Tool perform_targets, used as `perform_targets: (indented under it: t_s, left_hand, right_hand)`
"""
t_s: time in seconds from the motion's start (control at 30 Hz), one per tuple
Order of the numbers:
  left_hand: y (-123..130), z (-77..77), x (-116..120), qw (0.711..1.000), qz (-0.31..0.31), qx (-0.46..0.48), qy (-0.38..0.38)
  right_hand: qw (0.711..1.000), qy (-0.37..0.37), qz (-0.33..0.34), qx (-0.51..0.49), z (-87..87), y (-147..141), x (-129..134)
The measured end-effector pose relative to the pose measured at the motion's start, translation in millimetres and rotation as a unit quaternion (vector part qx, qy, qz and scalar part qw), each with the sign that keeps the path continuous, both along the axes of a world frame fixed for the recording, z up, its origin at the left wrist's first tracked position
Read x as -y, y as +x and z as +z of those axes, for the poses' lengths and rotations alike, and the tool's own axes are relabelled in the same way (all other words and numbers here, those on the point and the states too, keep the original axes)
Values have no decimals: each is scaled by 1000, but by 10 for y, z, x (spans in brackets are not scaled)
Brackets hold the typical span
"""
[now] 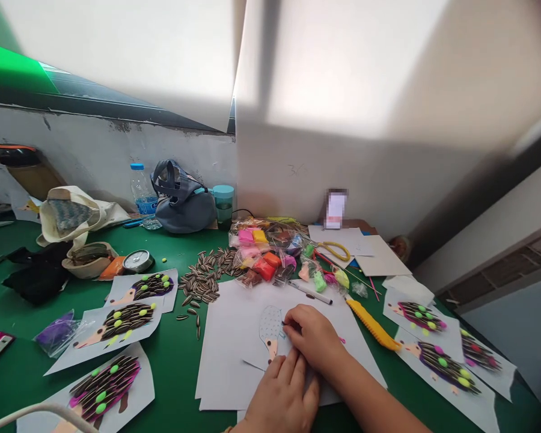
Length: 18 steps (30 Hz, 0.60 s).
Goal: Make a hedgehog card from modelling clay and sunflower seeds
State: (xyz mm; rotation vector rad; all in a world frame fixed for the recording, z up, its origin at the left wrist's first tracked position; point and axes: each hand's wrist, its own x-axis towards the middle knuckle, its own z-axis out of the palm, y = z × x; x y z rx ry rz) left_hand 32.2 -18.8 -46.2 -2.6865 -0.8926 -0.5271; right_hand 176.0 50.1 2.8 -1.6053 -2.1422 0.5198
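Observation:
My left hand [283,388] lies flat, fingers stretched out, on a sheet of white paper [234,361] near the lower end of a hedgehog picture. The hedgehog [269,328] has a pale body with blue marks and a peach face with a dark nose. Just right of its body, my right hand [314,337] is closed in a pinch. A tiny dark bit shows at its fingertips, too small to name. Behind the paper is a pile of striped sunflower seeds [210,270]. A capped pen [311,293] rests on the paper's far edge.
Bags of coloured clay [265,264] lie behind the paper, near yellow-handled scissors [336,249]. A yellow cutter [373,325] is at the right. Finished seed hedgehogs [126,322] lie on both sides. A phone [335,209], bottle [143,195] and blue-grey bag [184,207] stand along the wall.

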Motion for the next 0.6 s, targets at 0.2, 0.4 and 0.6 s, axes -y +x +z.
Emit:
perform_targets:
  t_s: [0.2,0.4,0.6]
  left_hand:
    - [-9,29,-7,1000,-5,5,12]
    - [-20,4,-8,1000,-4,12,23]
    - [-15,-28,-12,1000,-2,5,20]
  right_hand:
    - [1000,-6,19,-2,7,40,3]
    - [999,-3,42,7,32,86,20]
    - [995,32,88,25,1,152,41]
